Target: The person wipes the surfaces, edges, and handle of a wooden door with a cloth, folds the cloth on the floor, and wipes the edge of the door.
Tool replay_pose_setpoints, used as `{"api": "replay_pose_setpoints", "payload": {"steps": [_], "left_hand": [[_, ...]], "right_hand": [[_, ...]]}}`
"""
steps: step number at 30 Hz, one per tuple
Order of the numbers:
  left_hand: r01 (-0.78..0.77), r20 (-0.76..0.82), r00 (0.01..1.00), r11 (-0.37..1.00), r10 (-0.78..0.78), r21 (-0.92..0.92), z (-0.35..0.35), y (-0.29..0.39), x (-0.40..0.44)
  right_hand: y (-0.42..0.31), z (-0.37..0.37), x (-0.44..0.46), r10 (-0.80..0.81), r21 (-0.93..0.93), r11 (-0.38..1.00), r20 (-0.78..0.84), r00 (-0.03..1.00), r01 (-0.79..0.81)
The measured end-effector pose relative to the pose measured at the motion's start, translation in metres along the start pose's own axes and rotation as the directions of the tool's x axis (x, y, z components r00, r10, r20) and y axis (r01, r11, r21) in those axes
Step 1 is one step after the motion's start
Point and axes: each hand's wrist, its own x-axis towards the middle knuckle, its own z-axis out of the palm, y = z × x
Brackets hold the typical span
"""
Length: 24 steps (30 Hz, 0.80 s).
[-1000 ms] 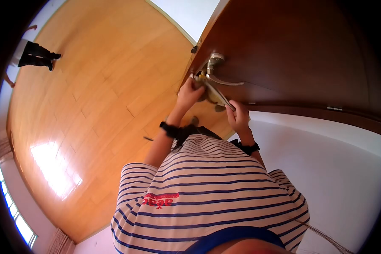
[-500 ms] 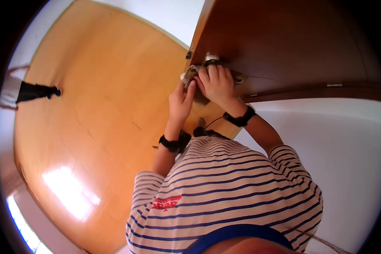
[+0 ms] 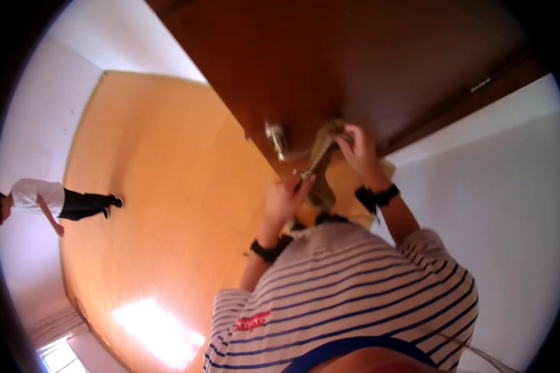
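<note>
- The fingers (image 3: 298,183) of the left hand (image 3: 284,200) are pinched together on one end of a brownish-olive cloth (image 3: 323,149); those of the right hand (image 3: 362,155) are clamped on its far end.
- The cloth is drawn out slantwise between the two hands, just right of the metal door handle (image 3: 276,143), with a blurred part hanging below; I can't tell whether it touches the door.
- The dark brown door (image 3: 367,62) fills the far right, its left edge slanting down from the far left to near the left hand.
- Left of that edge the floor (image 3: 174,161) spreads wide; on the right, a white wall (image 3: 491,193) stands well apart from the right forearm.
- Both arms reach forward from a striped shirt (image 3: 348,292), elbows bent, the right hand farther out than the left.
- A black band circles each wrist, left (image 3: 271,250) and right (image 3: 378,198).
- The floor is yellow-brown wood, with a bright glare (image 3: 158,332) at the near left.
- Across the room on the left, well away, a person (image 3: 62,200) in a white top and dark trousers is upright by the pale wall.
</note>
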Motion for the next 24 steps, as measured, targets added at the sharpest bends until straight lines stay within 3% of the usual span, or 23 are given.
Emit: {"api": "replay_pose_setpoints", "payload": {"steps": [1,2,4,5,7,8,10,12,13,14,15,16,17,19,21,22,23,24], "left_hand": [[0.054,-0.074,0.996,0.998,-0.054,-0.014,0.000,0.006,0.003],[0.022,-0.102,0.995,1.000,-0.021,0.005,-0.003,0.013,0.007],[0.059,-0.372,0.925,0.996,-0.081,-0.070,-0.008,0.028,0.012],[0.050,-0.393,0.917,0.997,-0.070,-0.060,-0.015,0.035,0.019],[-0.233,-0.548,0.769,0.942,0.330,0.241,-0.032,0.055,0.023],[-0.298,-0.528,0.719,0.887,0.451,0.352,-0.042,0.064,0.024],[-0.407,-0.588,0.575,0.822,0.569,0.398,-0.057,0.075,0.039],[-0.397,-0.595,0.542,0.805,0.594,0.442,-0.081,0.102,0.061],[-0.412,-0.694,0.521,0.859,0.497,0.305,-0.078,0.101,0.076],[-0.425,-0.773,0.506,0.891,0.382,0.161,-0.075,0.099,0.088],[-0.414,-0.767,0.520,0.896,0.376,0.159,-0.075,0.100,0.093],[-0.479,-0.784,0.435,0.851,0.443,0.215,-0.079,0.103,0.096],[-0.542,-0.795,0.334,0.793,0.507,0.278,-0.083,0.107,0.100],[-0.495,-0.759,0.320,0.783,0.567,0.376,-0.090,0.109,0.098],[-0.555,-0.842,0.325,0.808,0.431,0.199,-0.099,0.102,0.096],[-0.500,-0.815,0.416,0.850,0.404,0.166,-0.116,0.103,0.094],[-0.516,-0.809,0.381,0.829,0.448,0.216,-0.131,0.105,0.099],[-0.551,-0.793,0.225,0.745,0.566,0.375,-0.147,0.108,0.108]], "right_hand": [[-0.010,-0.016,0.008,-0.028,-0.045,0.999,-0.039,0.999,0.026],[-0.003,-0.029,0.008,-0.169,-0.125,0.979,-0.056,0.984,0.161],[-0.023,-0.047,0.000,-0.305,-0.163,0.943,-0.069,0.950,0.291],[-0.032,-0.051,-0.005,-0.325,-0.153,0.938,-0.077,0.943,0.311],[-0.051,-0.054,-0.013,-0.023,0.324,0.944,-0.137,0.990,0.067],[-0.060,-0.056,-0.008,-0.028,0.333,0.940,-0.137,0.990,0.073],[-0.092,-0.063,0.010,-0.014,0.391,0.916,-0.188,0.982,0.088],[-0.138,-0.060,0.043,0.333,0.779,0.604,-0.058,0.941,-0.166],[-0.141,-0.048,0.061,0.159,0.691,0.722,-0.120,0.980,-0.032],[-0.146,-0.031,0.085,-0.098,0.517,0.814,-0.325,0.940,0.264],[-0.151,-0.022,0.108,-0.378,0.212,0.837,-0.442,0.813,0.505],[-0.167,-0.025,0.119,-0.490,0.138,0.801,-0.409,0.770,0.583],[-0.169,-0.019,0.133,-0.616,-0.003,0.727,-0.446,0.650,0.687],[-0.171,-0.013,0.146,-0.724,-0.103,0.639,-0.414,0.552,0.762],[-0.173,-0.010,0.152,-0.723,-0.108,0.654,-0.379,0.577,0.749],[-0.176,-0.006,0.153,-0.716,-0.116,0.674,-0.342,0.608,0.729],[-0.179,-0.008,0.158,-0.757,-0.239,0.645,-0.332,0.564,0.725],[-0.182,-0.009,0.163,-0.794,-0.359,0.607,-0.320,0.517,0.709]]}}
